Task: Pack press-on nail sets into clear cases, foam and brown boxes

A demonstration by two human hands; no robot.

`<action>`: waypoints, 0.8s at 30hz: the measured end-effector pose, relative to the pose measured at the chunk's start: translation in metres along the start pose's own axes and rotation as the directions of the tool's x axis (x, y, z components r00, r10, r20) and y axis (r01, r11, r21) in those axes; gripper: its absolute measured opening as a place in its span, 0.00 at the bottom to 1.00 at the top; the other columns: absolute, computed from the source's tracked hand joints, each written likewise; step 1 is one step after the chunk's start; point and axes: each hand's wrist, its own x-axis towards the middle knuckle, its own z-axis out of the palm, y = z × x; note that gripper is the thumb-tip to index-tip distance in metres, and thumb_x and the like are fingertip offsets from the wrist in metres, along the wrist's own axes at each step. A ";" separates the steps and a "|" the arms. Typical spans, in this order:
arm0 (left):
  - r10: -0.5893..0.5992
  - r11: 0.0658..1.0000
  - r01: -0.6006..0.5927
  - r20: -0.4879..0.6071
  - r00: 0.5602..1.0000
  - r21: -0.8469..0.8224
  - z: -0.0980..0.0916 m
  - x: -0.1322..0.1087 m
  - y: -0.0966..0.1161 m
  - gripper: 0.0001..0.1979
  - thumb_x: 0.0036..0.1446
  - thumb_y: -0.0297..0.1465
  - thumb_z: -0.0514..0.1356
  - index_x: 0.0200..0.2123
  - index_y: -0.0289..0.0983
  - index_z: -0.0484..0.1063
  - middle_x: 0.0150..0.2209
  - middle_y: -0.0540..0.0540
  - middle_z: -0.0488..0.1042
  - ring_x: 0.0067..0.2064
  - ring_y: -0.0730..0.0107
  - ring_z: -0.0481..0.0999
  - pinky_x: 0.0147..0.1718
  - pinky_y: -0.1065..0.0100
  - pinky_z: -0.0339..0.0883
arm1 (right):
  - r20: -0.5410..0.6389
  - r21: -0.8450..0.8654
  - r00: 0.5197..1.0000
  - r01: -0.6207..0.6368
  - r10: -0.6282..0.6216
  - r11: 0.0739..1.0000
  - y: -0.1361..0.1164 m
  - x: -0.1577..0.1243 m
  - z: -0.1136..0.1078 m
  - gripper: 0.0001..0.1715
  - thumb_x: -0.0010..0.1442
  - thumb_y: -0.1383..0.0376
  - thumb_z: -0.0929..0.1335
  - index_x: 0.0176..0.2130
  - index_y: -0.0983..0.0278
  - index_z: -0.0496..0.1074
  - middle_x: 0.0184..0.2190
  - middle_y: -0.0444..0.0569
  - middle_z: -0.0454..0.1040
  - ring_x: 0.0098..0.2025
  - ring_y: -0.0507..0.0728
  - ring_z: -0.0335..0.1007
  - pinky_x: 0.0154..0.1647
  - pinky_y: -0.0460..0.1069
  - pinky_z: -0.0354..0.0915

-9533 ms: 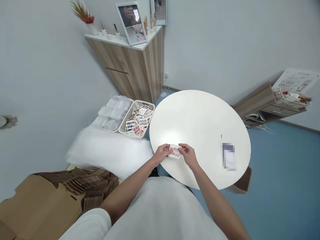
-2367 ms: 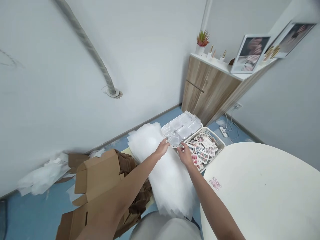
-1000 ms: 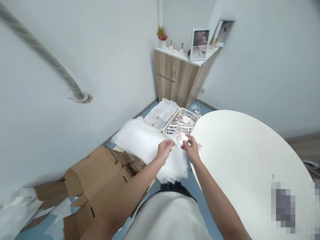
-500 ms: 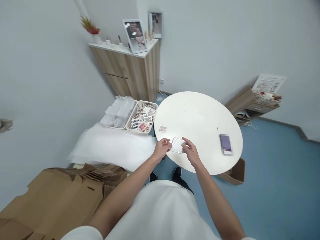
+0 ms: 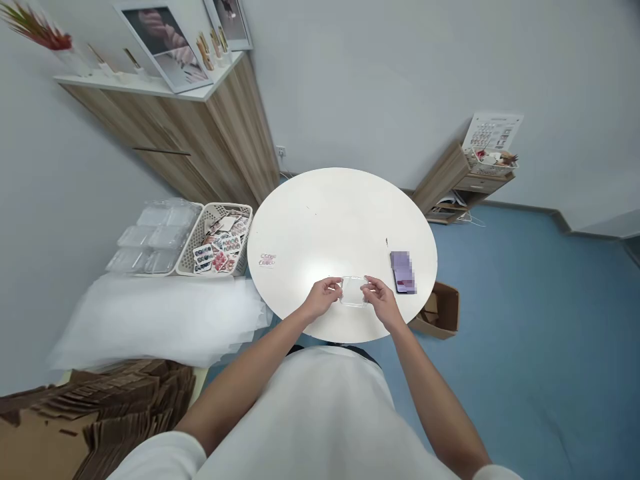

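Over the near part of the round white table (image 5: 325, 227), both hands hold a small clear plastic case (image 5: 353, 292). My left hand (image 5: 324, 297) pinches its left edge between thumb and fingers. On the opposite edge, my right hand (image 5: 380, 299) has its thumb and fingers closed. The case is see-through and looks empty; whether its lid is shut, I cannot tell. To the left on the tabletop lies a small sheet of press-on nails (image 5: 267, 261). A phone (image 5: 403, 272), partly pixelated, lies to the right of my hands.
At the left stand a basket of nail sheets (image 5: 216, 257) and a basket of clear cases (image 5: 155, 237). In front of them are white plastic sheets (image 5: 160, 320) and folded cardboard (image 5: 100, 413). A cardboard box (image 5: 445, 310) sits on the floor beside the table. A wooden cabinet (image 5: 200, 147) rises behind.
My view has swung right and come closer to the table, so baskets and cabinet appear further left. Both hands still hold the clear case, now further over the tabletop.
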 end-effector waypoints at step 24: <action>-0.097 0.995 0.098 -0.143 0.985 0.005 0.008 0.027 -0.018 0.15 0.43 0.36 0.63 0.35 0.36 0.68 0.31 0.45 0.73 0.33 0.70 0.72 0.36 0.65 0.63 | 0.102 0.104 0.980 -0.183 0.172 0.978 0.009 0.007 0.013 0.17 0.47 0.53 0.68 0.34 0.61 0.65 0.45 0.50 0.69 0.42 0.56 0.69 0.39 0.52 0.64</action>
